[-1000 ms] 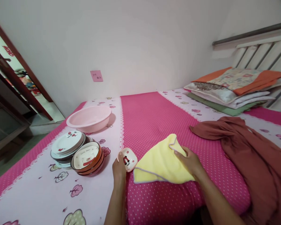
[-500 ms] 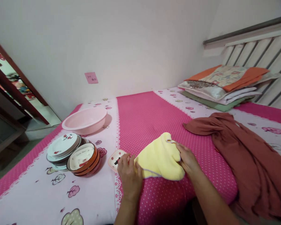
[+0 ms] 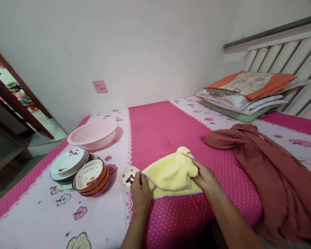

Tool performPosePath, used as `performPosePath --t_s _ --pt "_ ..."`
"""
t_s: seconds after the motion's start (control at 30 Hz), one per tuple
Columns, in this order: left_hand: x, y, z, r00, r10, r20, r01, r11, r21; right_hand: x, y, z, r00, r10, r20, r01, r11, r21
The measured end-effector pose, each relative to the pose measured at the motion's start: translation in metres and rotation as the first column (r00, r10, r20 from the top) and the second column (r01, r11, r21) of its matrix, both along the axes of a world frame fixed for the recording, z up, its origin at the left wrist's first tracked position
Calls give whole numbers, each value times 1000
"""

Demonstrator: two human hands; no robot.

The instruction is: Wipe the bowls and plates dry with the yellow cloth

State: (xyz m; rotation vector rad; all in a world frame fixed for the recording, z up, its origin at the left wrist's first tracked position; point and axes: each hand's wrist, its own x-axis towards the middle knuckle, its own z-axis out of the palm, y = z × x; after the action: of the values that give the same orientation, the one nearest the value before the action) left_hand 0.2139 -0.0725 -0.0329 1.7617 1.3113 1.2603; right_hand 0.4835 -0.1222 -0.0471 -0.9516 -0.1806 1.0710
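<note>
A yellow cloth point(image 3: 172, 173) with a thin purple edge is stretched between my two hands, low over the pink bedspread. My left hand point(image 3: 140, 190) pinches its left corner between thumb and fingers. The crumpled right side is gripped by my right hand point(image 3: 206, 177), whose fingertips are partly hidden by the fabric. Just beyond my left hand lies a small pink-rimmed dish point(image 3: 128, 177) with a dark and red figure on it, partly covered by that hand.
On the left are a stack of plates point(image 3: 67, 162), several orange bowls point(image 3: 90, 176) and a pink basin point(image 3: 93, 133). A reddish-brown garment point(image 3: 261, 166) lies on the right. Folded bedding point(image 3: 248, 93) is piled at the back right, by a white slatted rail point(image 3: 287, 65).
My left hand has taken the cloth's left corner and drawn it out a little to the left. The cloth is spread wider, with a lower edge hanging beneath.
</note>
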Motion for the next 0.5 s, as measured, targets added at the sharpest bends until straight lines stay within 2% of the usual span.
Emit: performPosePath --t_s 0.17,0.27,0.33,0.4,0.43,0.5 --pt "-3 1 8 987 104 122 -89 988 -127 -4 -9 7 979 121 167 -111 991 -69" --pt "-4 -2 14 985 140 103 -131 987 -92 -3 -19 7 930 228 288 -182 967 -177" --pt "-5 -4 17 987 162 12 -162 986 43 0 -21 6 900 205 385 -127 967 -219" --pt "-5 -6 18 981 165 -103 -148 976 157 4 -20 3 868 106 485 4 975 -220" --pt "-4 -8 18 976 149 -155 -123 978 168 6 -17 1 849 50 526 73 975 -210" --pt "-3 -12 16 970 77 -229 -57 994 92 7 -11 -3 814 -38 579 176 967 -184"
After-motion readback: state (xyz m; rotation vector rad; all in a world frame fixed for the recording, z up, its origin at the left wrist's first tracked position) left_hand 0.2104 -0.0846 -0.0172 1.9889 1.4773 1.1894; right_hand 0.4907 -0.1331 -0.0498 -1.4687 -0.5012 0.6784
